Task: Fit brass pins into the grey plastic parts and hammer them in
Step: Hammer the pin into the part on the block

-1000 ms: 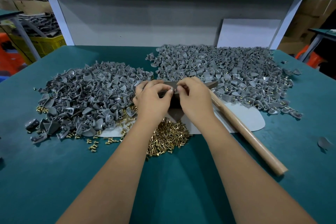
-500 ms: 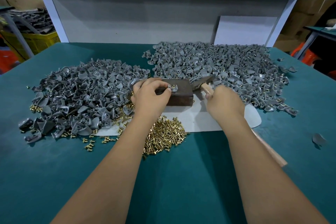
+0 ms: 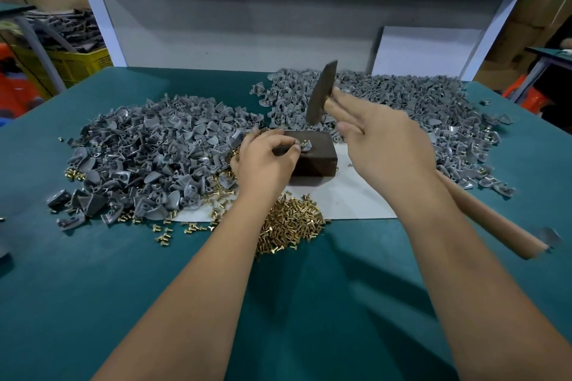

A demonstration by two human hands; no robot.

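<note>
Two heaps of grey plastic parts lie on the teal counter (image 3: 93, 303). To the left of the left hand's fingers spreads the left heap (image 3: 148, 151); brass pins (image 3: 288, 226) are piled just nearer the viewer than that hand, under the wrist. Left hand (image 3: 266, 161): fingers curled, pinching one grey part (image 3: 305, 145) with a brass pin in it on top of the dark block (image 3: 315, 155), at the fingertips. The block stands on a white sheet (image 3: 349, 198). Right hand (image 3: 383, 139): raised above and right of the block, holding the hammer (image 3: 322, 93) near its head; the forefinger and middle finger lie nearly straight, and the image is motion-blurred. The hammer head is tilted above the block, and the wooden handle runs back past the wrist. Beyond and to the right of the right fingers lies the right heap (image 3: 418, 102).
</note>
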